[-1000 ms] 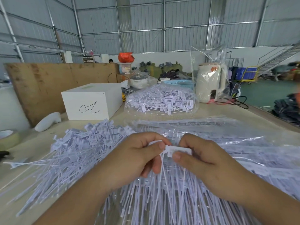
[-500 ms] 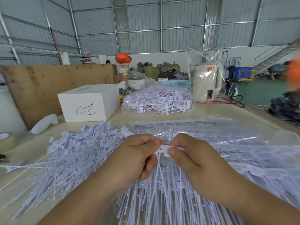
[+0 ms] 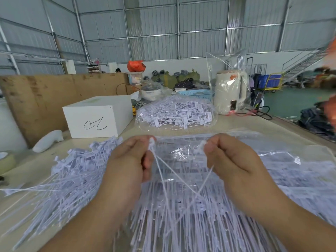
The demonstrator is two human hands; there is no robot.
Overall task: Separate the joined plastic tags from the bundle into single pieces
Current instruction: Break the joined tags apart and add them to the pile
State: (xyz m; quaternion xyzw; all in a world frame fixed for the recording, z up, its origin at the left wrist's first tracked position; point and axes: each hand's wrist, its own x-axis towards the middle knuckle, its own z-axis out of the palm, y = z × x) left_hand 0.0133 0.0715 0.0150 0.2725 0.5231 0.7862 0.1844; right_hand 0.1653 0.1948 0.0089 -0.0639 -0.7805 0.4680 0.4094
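Metal-walled warehouse, counter (image 3: 254, 124) buried in white plastic tags (image 3: 76, 171). Left hand (image 3: 127, 160) pinches one tag head (image 3: 151, 141), right hand (image 3: 234, 160) pinches another (image 3: 202, 143); hands apart, tails crossing below. Step: pair looks just split. Next: drop singles on loose pile at left, pick next joined strip from bundle (image 3: 181, 215).

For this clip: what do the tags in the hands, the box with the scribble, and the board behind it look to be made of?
Tags pinched by the left hand and right hand: thin white plastic, matte, with tails bending freely. White box: probably painted or coated board, smooth flat faces and crisp edges; cannot tell further. Brown board: likely plywood or cardboard, with a dull, stained surface.
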